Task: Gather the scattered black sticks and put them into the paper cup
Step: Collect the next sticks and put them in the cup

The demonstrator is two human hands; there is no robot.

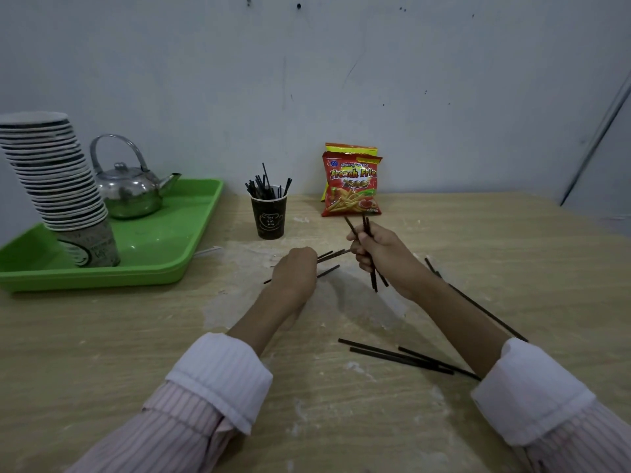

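**Both hands on sticks, cup standing clear behind them**

The left hand (296, 271) lies knuckles-up on the pale wooden table (102, 353), covering the middle of a few thin black sticks (330, 257) whose ends poke out on both sides; whether its fingers are closed round them cannot be told from this angle. The right hand (380, 252) is curled shut on a small bundle of black sticks (370, 264), held steeply, tips showing above the fist and below it. How many it holds is hard to count.

Three loose black sticks (399, 358) lie flat near the right forearm, their far ends hidden under the rolled white cuff (532, 390). One long black stick (478, 307) runs behind that forearm, partly concealed.

The dark paper cup with a pale printed emblem (269, 216) stands upright beyond the left hand, already bristling with sticks, with bare tabletop all round it. Just to its right, against the wall, stand red and yellow snack packets (351, 189); the print is cut off at the edge. To the left, a green plastic tray (191, 230) carries a shiny metal kettle (131, 192) and a leaning tall stack of paper cups (54, 175), the tray's left end running out of view. The table's right edge shows at far right
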